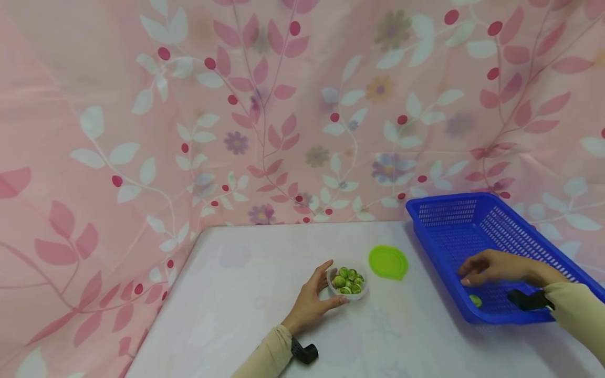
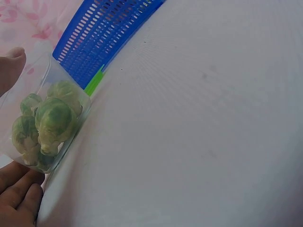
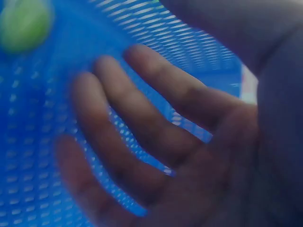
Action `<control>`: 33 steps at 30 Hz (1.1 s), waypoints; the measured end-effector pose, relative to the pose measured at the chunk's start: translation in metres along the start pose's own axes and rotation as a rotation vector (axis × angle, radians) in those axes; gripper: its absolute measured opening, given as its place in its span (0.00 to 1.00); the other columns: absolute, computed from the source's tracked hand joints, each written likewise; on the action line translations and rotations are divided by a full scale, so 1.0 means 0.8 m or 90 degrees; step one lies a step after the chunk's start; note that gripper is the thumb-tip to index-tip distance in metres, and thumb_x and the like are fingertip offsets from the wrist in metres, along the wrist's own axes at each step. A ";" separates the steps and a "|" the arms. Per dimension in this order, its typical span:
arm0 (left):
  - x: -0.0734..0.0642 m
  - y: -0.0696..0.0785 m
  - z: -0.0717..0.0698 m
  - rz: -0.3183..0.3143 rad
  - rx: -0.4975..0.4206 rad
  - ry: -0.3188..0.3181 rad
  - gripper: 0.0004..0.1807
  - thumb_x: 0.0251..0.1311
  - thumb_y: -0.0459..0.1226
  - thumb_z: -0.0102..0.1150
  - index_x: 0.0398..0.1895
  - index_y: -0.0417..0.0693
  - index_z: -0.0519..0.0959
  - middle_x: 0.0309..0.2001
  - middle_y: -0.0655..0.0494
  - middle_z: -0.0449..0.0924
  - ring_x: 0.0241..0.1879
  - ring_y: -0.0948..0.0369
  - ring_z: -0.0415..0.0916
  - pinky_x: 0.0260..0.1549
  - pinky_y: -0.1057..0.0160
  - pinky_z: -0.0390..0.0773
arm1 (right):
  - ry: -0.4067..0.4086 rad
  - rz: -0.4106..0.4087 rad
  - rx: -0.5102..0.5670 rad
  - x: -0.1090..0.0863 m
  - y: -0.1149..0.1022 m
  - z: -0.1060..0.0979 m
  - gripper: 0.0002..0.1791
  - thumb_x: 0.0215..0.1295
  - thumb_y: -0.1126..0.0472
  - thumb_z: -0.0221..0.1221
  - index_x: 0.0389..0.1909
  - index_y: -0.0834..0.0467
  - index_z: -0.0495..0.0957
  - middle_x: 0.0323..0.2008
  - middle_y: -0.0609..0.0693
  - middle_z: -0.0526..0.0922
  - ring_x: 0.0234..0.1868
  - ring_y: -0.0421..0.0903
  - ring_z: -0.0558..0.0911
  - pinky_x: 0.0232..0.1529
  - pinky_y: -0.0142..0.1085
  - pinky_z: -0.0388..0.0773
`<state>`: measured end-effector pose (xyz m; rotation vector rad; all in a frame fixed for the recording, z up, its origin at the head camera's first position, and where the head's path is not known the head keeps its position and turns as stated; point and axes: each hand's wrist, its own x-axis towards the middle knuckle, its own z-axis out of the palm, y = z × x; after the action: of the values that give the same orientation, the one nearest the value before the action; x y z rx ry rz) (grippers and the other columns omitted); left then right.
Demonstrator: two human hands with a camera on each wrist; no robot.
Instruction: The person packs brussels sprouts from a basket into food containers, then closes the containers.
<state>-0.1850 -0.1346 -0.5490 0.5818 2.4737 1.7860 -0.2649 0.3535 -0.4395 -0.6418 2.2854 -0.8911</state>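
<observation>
Upright on the table is a small clear plastic container (image 1: 357, 297) full of halved-looking green Brussels sprouts (image 1: 348, 280). My left hand (image 1: 309, 302) holds it from the left, thumb on the near side and fingers around the far side. In the left wrist view, the sprouts (image 2: 54, 118) show through the see-through wall. Over the blue plastic basket (image 1: 437, 269) at the right, my right hand (image 1: 496, 266) reaches in with loosely bent fingers and nothing between them. One Brussels sprout (image 1: 475, 301) lies in the basket's near left corner, a short way from the fingertips.
A bright green lid (image 1: 388, 262) lies flat on the white-covered table (image 1: 227, 315), between the container and the basket. Behind the table hangs a pink floral curtain (image 1: 293, 105). The basket's slotted walls rise around my right hand.
</observation>
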 end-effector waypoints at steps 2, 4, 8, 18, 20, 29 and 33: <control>0.000 0.000 -0.001 0.001 0.001 0.001 0.50 0.65 0.44 0.75 0.85 0.66 0.55 0.78 0.46 0.70 0.76 0.49 0.69 0.77 0.51 0.72 | -0.041 0.011 0.026 0.003 0.007 0.001 0.19 0.76 0.59 0.63 0.59 0.68 0.80 0.44 0.52 0.89 0.39 0.37 0.84 0.33 0.31 0.83; 0.000 -0.001 -0.001 0.002 0.003 0.000 0.50 0.65 0.45 0.75 0.85 0.63 0.55 0.78 0.46 0.70 0.76 0.49 0.70 0.77 0.51 0.72 | -0.065 0.008 0.054 0.006 0.012 0.002 0.20 0.76 0.61 0.63 0.59 0.71 0.79 0.41 0.53 0.89 0.36 0.40 0.84 0.29 0.31 0.81; 0.000 -0.004 0.000 0.003 -0.001 0.000 0.51 0.65 0.44 0.75 0.85 0.56 0.55 0.78 0.45 0.70 0.76 0.49 0.69 0.77 0.51 0.72 | -0.069 0.007 0.075 0.009 0.015 0.005 0.20 0.73 0.63 0.64 0.58 0.73 0.78 0.38 0.54 0.86 0.31 0.39 0.81 0.26 0.29 0.78; 0.000 -0.001 0.000 0.001 -0.005 0.001 0.51 0.65 0.44 0.75 0.85 0.57 0.55 0.77 0.46 0.70 0.77 0.49 0.69 0.77 0.51 0.71 | -0.089 0.005 0.065 0.011 0.019 0.007 0.15 0.65 0.67 0.69 0.51 0.67 0.81 0.37 0.55 0.85 0.32 0.40 0.82 0.28 0.29 0.80; 0.000 0.000 -0.001 0.001 -0.006 0.001 0.51 0.65 0.44 0.75 0.85 0.58 0.55 0.78 0.46 0.70 0.77 0.50 0.69 0.77 0.51 0.71 | -0.087 0.009 0.061 0.011 0.019 0.008 0.14 0.64 0.67 0.69 0.49 0.66 0.82 0.36 0.54 0.85 0.32 0.40 0.82 0.28 0.30 0.80; 0.000 -0.004 0.000 0.006 -0.006 0.001 0.51 0.65 0.44 0.75 0.85 0.53 0.55 0.77 0.46 0.70 0.77 0.49 0.69 0.77 0.52 0.72 | -0.069 0.061 0.008 0.010 0.011 0.019 0.10 0.55 0.70 0.71 0.37 0.61 0.82 0.31 0.50 0.81 0.30 0.42 0.79 0.27 0.31 0.79; 0.002 -0.004 0.000 0.007 -0.004 0.002 0.51 0.65 0.44 0.76 0.85 0.54 0.55 0.78 0.46 0.70 0.77 0.49 0.69 0.77 0.51 0.72 | -0.081 0.059 0.002 0.011 0.009 0.022 0.10 0.51 0.72 0.71 0.34 0.63 0.81 0.29 0.49 0.79 0.28 0.40 0.76 0.25 0.27 0.75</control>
<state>-0.1873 -0.1354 -0.5519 0.5953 2.4710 1.7984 -0.2608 0.3454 -0.4578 -0.5692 2.1812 -0.7875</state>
